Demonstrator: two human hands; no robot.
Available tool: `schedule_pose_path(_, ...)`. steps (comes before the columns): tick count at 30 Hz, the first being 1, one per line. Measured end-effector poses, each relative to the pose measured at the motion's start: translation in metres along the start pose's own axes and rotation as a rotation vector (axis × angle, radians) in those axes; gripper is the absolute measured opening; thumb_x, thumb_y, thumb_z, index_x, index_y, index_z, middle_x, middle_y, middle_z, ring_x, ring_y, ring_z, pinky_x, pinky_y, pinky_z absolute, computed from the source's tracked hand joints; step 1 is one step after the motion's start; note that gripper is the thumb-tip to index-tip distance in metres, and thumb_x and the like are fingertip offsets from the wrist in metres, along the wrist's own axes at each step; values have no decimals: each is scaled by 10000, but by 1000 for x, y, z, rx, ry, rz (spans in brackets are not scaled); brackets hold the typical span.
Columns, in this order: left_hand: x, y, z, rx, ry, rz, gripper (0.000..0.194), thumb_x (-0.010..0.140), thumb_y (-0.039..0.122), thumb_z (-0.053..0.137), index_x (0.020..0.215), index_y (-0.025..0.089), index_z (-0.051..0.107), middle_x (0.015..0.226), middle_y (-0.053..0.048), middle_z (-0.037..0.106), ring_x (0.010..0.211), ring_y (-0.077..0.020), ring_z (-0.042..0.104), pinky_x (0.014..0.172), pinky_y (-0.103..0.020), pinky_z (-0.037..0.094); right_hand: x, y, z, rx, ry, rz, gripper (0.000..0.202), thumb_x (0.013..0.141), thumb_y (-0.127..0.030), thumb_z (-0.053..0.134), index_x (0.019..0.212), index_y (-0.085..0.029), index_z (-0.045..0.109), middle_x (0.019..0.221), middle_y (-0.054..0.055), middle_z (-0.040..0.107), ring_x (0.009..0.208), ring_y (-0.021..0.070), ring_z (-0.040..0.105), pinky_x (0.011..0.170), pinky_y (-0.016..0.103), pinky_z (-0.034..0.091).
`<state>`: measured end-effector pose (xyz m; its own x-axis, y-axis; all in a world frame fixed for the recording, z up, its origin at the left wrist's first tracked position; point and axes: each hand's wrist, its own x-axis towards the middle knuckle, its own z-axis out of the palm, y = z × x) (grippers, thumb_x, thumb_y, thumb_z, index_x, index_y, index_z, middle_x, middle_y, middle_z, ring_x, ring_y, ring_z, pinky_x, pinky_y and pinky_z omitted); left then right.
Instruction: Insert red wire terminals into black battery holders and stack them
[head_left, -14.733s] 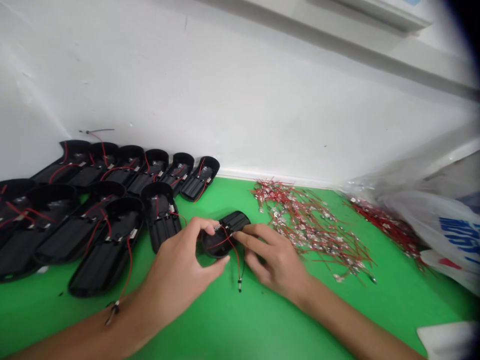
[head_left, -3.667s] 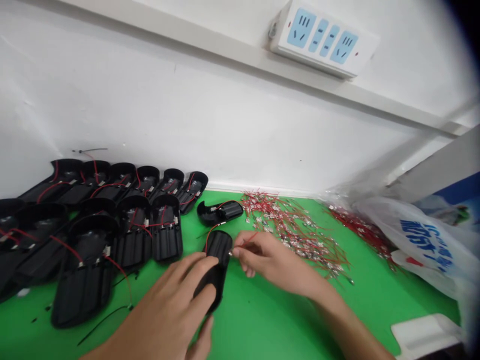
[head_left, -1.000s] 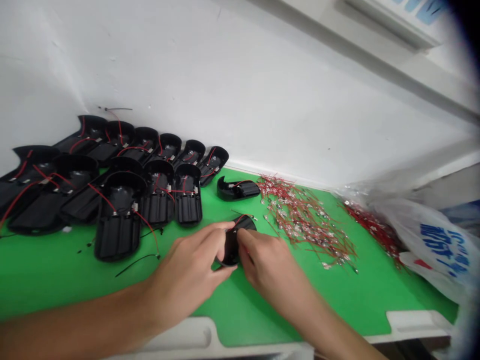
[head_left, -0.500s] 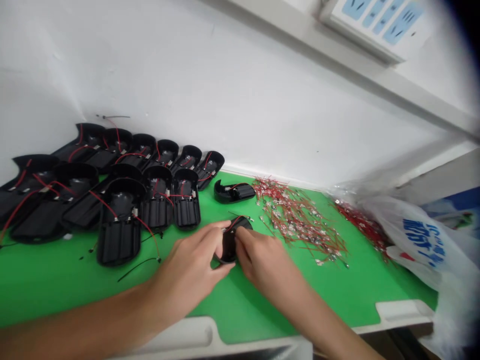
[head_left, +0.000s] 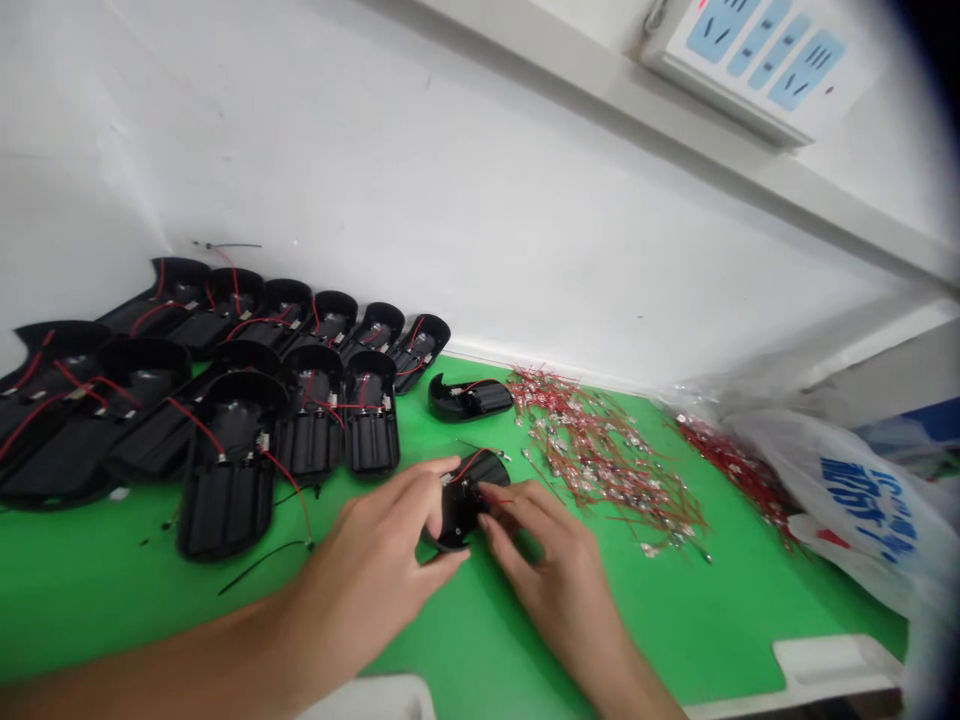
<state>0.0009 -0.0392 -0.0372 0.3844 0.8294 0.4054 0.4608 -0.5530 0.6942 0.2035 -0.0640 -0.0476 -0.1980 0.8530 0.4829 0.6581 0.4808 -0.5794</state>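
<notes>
A black plastic housing (head_left: 461, 508) with a red wire inside is tilted between both hands, just above the green mat. My left hand (head_left: 386, 540) grips its left side, thumb at the lower edge and fingers on the upper left rim. At its right side is my right hand (head_left: 551, 560), thumb and forefinger close together at the inner parts, pinching what looks like the end of a red wire. Just behind lies another black housing (head_left: 471, 398) with a red wire. To the right spreads a loose pile of red wires with small metal pieces (head_left: 607, 450).
Several black housings (head_left: 227, 505) stand in rows at the left on the green mat (head_left: 450, 640). A second heap of red wires (head_left: 731, 465) and a white plastic bag (head_left: 855, 490) are at the right. A power strip (head_left: 750, 60) is fixed above the white wall.
My right hand has drawn back slightly from the housing and its fingers have spread more, uncovering more of the interior. The view has shifted slightly.
</notes>
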Motion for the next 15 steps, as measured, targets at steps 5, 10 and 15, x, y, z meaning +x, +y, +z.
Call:
schedule_pose_path(5,0,1,0,-1,2,-15,467,758,69,784,782,255,356,1336,-45,681,1198,-248,687,870,-347,593,-5,-2,4,-159,-59,-108,364,1001,-104,549,1358,-130,612,1010,108,676,866,202,659,765,307,597)
schedule_pose_path(10,1,2,1,-17,4,-29,491,729,52,804,767,250,356,1331,-27,686,1204,-235,683,881,-332,590,-11,-3,-1,-495,-207,-288,500,990,-80,527,1475,12,452,1090,177,674,908,273,623,773,409,620)
schedule_pose_path(15,3,3,1,1,11,-35,475,731,65,809,767,248,373,1308,-12,697,1188,-216,690,878,-311,585,-10,-4,-3,-582,-277,-333,515,970,-55,518,1466,53,437,1062,179,668,897,282,608,730,408,623)
